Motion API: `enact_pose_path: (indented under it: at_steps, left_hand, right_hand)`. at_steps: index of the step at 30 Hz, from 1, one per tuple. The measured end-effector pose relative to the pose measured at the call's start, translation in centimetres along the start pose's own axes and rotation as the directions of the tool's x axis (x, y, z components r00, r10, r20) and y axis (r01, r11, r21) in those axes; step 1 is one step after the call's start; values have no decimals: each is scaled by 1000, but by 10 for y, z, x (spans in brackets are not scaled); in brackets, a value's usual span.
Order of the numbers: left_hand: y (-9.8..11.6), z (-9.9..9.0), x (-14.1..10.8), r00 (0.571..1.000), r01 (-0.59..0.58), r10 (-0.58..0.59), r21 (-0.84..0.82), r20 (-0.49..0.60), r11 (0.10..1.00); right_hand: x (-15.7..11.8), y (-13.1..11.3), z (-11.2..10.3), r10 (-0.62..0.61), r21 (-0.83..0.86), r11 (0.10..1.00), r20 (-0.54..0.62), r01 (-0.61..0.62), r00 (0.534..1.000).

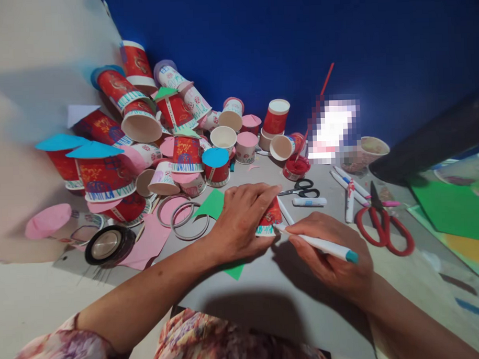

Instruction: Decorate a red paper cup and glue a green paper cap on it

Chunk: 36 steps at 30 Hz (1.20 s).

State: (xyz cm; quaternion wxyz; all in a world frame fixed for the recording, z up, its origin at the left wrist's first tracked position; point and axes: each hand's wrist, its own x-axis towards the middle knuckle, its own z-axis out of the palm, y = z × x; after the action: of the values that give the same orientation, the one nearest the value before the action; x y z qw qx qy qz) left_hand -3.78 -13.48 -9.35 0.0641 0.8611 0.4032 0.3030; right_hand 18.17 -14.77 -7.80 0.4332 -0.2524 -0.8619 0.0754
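My left hand (243,221) is wrapped over a red paper cup (272,214) lying on its side on the grey table, with its white rim toward my right hand. Green strokes mark that rim, and much of the cup is hidden under my fingers. My right hand (332,249) grips a white marker (322,243) with a teal end, its tip touching or almost touching the rim. Green paper (212,202) lies beside and partly under my left hand. Just beyond the cup are black-handled scissors (302,189) and a capped white marker (309,202).
Decorated paper cups (106,176) are heaped at the left and back. Two bangles (189,221), pink paper (147,243) and a tape roll (109,245) lie left. Right are red-handled scissors (382,224), more markers (349,199) and green sheets (456,208). A red paint jar (296,168) stands behind.
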Motion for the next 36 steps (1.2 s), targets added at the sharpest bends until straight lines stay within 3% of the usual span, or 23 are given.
enact_pose_path:
  at_steps: [10,19,32,36]
  left_hand:
    - [-8,-1,1,1000,17,-16,-225,8,974]
    - [-7,-5,2,995,83,-69,-212,70,974]
    - [-3,-6,3,997,65,-70,-200,-17,978]
    - [-4,-6,4,999,42,-48,-206,-23,978]
  right_hand:
    - [-2,4,-4,41,-58,997,-21,-43,999]
    - [-1,7,-5,55,-75,995,-77,-61,996]
    - [-1,6,-5,71,-63,995,-45,-73,996]
    - [-1,8,-6,79,-87,992,-90,-87,993]
